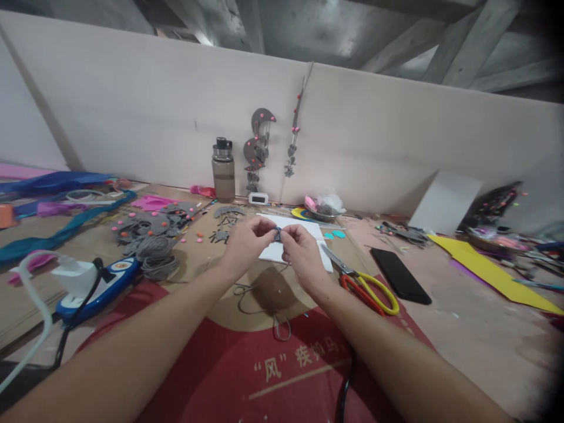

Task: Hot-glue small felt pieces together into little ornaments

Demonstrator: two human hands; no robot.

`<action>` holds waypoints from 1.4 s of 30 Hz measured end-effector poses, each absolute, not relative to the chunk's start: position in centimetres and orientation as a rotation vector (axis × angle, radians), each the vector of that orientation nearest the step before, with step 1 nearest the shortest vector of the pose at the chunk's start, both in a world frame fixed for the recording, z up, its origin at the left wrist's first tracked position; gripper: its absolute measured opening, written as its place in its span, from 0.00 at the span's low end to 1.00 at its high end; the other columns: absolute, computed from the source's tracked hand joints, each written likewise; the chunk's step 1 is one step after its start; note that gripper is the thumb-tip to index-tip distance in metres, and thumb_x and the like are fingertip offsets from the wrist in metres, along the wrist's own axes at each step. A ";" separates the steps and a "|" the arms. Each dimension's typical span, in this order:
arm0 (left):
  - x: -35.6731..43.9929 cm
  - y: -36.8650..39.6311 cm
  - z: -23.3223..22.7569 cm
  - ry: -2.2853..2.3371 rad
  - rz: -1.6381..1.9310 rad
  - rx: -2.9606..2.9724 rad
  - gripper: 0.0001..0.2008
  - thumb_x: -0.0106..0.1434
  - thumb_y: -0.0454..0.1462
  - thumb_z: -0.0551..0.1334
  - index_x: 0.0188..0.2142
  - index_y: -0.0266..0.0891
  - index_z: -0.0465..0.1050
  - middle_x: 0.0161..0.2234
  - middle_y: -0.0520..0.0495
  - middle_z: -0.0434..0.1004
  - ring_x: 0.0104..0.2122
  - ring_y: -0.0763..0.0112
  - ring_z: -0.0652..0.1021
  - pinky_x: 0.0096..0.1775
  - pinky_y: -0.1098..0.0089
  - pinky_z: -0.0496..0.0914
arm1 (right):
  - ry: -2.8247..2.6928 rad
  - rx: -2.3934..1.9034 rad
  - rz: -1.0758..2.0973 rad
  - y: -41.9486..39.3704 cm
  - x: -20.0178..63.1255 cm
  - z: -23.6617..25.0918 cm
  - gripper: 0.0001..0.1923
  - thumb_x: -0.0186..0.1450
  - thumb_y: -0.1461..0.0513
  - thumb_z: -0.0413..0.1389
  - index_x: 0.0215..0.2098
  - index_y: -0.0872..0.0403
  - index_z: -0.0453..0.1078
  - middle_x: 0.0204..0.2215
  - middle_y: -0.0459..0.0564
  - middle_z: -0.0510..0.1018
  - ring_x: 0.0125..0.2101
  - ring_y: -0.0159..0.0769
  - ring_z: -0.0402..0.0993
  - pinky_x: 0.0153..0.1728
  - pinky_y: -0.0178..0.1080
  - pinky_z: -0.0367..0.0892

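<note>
My left hand (247, 245) and my right hand (305, 254) meet over a white paper pad (302, 222). Both are closed in a pinch on a small dark grey piece (278, 234), mostly covered by the fingertips. Thin grey cord (282, 330) hangs or lies below them in loose loops over the red and tan board; whether it joins the piece I cannot tell. Scissors (372, 289) with red and yellow handles lie just right of my right hand. Grey cut-out shapes (220, 236) are left of the pad, and turquoise cut-outs (337, 234) right of it.
A ball of grey yarn (157, 257) sits at left beside a blue and white power strip (99, 288). A black phone (400, 275) lies right of the scissors. Farther back stand a bottle (223, 176), a small clock (258, 198) and a dish (326, 207). Grey hanging ornaments (255, 150) are against the wall.
</note>
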State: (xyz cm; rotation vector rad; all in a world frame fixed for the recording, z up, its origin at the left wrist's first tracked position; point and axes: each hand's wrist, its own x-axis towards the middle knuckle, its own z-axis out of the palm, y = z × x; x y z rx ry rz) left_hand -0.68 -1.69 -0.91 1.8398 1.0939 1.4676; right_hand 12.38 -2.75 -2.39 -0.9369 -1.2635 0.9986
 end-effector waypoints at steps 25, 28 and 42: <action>-0.5 -1.1 -1.2 0.897 1.439 1.511 0.11 0.54 0.41 0.62 0.32 0.34 0.73 0.24 0.47 0.75 0.24 0.74 0.74 0.28 0.72 0.70 | -1.498 -1.075 0.502 -4.0 12.9 -1.6 0.04 0.60 0.60 0.52 0.30 0.53 0.64 0.26 0.44 0.69 0.27 0.31 0.63 0.30 0.35 0.60; -0.6 -1.0 -1.3 0.875 1.418 1.501 0.11 0.55 0.41 0.62 0.31 0.34 0.73 0.23 0.48 0.75 0.21 0.76 0.72 0.25 0.74 0.67 | -1.497 -1.078 0.500 -3.9 13.0 -1.6 0.06 0.61 0.58 0.51 0.30 0.53 0.65 0.26 0.45 0.69 0.28 0.32 0.63 0.30 0.35 0.59; -0.4 -1.1 -1.0 0.866 1.370 1.452 0.11 0.53 0.40 0.64 0.33 0.34 0.74 0.24 0.48 0.76 0.24 0.74 0.74 0.31 0.70 0.72 | -1.495 -1.089 0.447 -3.6 13.3 -2.0 0.09 0.62 0.56 0.50 0.30 0.53 0.66 0.27 0.45 0.70 0.28 0.33 0.64 0.31 0.36 0.59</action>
